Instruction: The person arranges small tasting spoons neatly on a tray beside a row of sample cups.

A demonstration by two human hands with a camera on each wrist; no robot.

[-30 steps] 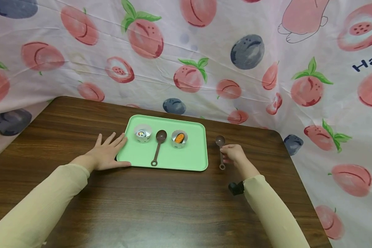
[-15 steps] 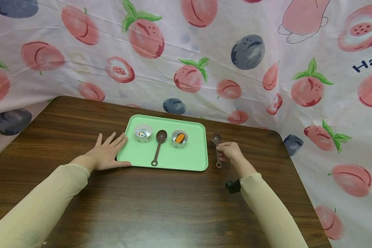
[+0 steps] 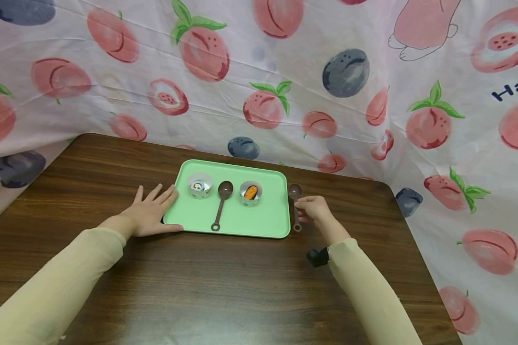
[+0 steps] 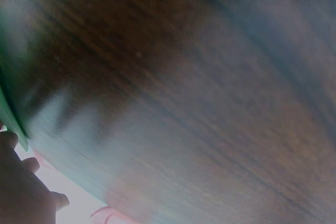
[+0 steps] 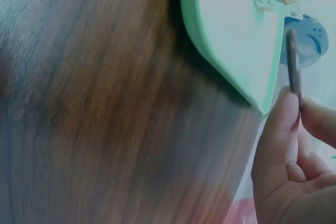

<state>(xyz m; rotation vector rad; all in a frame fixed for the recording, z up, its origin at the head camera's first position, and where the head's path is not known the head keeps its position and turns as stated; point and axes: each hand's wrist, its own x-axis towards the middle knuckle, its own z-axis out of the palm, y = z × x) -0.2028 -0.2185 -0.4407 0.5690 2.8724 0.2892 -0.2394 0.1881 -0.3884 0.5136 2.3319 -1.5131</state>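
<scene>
My right hand (image 3: 312, 209) pinches a brown spoon (image 3: 296, 211) by its handle, with the bowl pointing away from me. In the head view the spoon overlaps the right rim of the green tray (image 3: 267, 225). The right wrist view shows thumb and fingers closed on the thin handle (image 5: 294, 69). With fingers spread, my left hand (image 3: 148, 215) lies against the tray's left edge, thumb along its near corner. On the tray are a paper cup with a sushi roll piece (image 3: 197, 186), a second brown spoon (image 3: 220, 206), and a paper cup with an orange-topped sushi piece (image 3: 251, 192).
The tray stands on a dark wooden table (image 3: 224, 287) toward its far side. A fruit-printed cloth (image 3: 293, 57) hangs behind the table and along its right side. A black device (image 3: 317, 258) sits at my right wrist.
My right hand has moved left with the spoon, from the bare wood beside the tray to the tray's right rim. My left hand and the things on the tray have stayed put.
</scene>
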